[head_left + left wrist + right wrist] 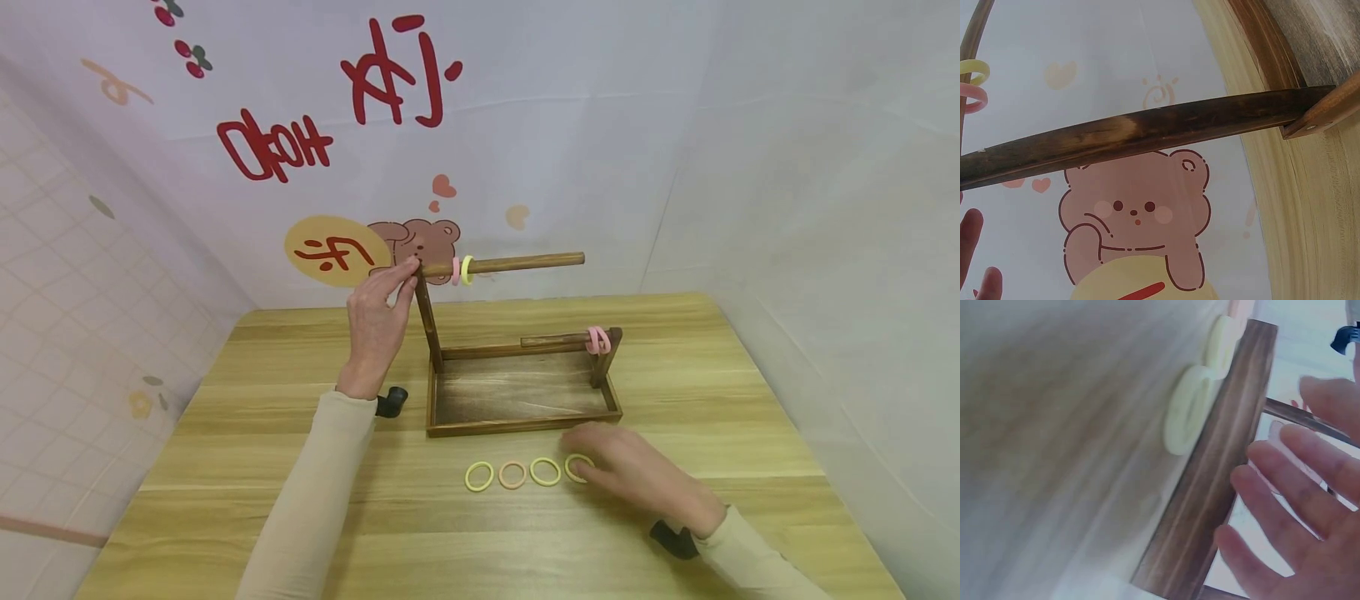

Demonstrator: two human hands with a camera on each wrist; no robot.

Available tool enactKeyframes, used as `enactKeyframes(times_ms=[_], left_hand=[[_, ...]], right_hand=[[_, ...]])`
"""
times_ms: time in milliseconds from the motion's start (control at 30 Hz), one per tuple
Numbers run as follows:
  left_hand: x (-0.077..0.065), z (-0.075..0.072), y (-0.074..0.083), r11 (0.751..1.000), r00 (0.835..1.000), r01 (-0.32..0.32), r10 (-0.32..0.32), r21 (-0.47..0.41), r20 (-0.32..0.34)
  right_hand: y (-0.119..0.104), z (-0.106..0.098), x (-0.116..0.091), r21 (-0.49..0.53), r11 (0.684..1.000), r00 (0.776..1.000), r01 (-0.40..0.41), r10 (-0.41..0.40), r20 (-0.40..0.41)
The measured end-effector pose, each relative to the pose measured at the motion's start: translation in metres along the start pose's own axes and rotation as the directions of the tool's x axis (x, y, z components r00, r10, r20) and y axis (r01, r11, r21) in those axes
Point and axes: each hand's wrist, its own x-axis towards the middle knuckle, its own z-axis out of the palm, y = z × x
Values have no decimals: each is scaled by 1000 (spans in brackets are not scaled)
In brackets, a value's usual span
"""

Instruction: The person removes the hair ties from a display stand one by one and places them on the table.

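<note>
Steadying the wooden ring stand (523, 424) by its tall left post (427, 321), and pinching the row's rightmost yellow ring (567, 470) across its rim, would seem soundest. The left hand (377, 321) pinches the post's top; the right hand (637, 468), fingers spread and grasping nothing, hovers by that ring, which lies on the table (750, 450), away from its far edge, before the stand.

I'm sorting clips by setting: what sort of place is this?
Probably a staged tabletop spot, perhaps for recording: a wood-grain table carries a wooden rack, and behind it hangs a pale backdrop printed with red characters and a cartoon bear.
</note>
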Motion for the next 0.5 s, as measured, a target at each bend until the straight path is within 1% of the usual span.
enactKeyframes(times_ms=[133, 267, 333, 500], left_hand=[[0, 0, 0, 1000, 1000, 3, -3, -3, -4], [0, 0, 1, 1000, 1000, 1, -1, -7, -8], [0, 0, 1, 1000, 1000, -2, 2, -9, -14], [0, 1, -1, 1000, 1000, -9, 9, -6, -21]], right_hand=[[-5, -6, 5, 4, 1000, 997, 9, -9, -71], [-9, -9, 9, 3, 999, 985, 39, -38, -171], [-10, -11, 12, 8, 998, 973, 61, -57, -224], [-12, -19, 24, 33, 989, 930, 143, -123, -347]])
